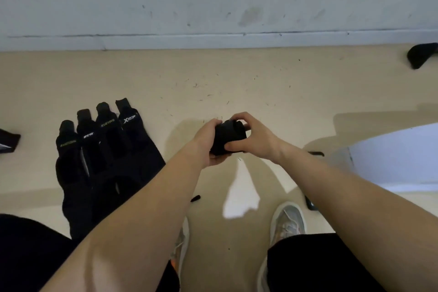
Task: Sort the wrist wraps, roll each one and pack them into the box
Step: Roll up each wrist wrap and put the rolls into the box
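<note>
A black rolled wrist wrap (pixel 228 136) is held above the beige floor between both hands. My left hand (pixel 206 141) grips it from the left and underneath. My right hand (pixel 254 136) curls over its top and right side, thumb pressed on the front. Several black wrist wraps (pixel 104 147) with printed logos lie flat side by side on the floor at the left. A white box (pixel 400 156) shows at the right edge, its inside hidden.
A grey wall (pixel 213 2) runs along the back. Another black wrap (pixel 422 54) lies at the far right by the wall, and a dark piece (pixel 8 141) at the left edge. My shoes (pixel 288 220) and black shorts are below.
</note>
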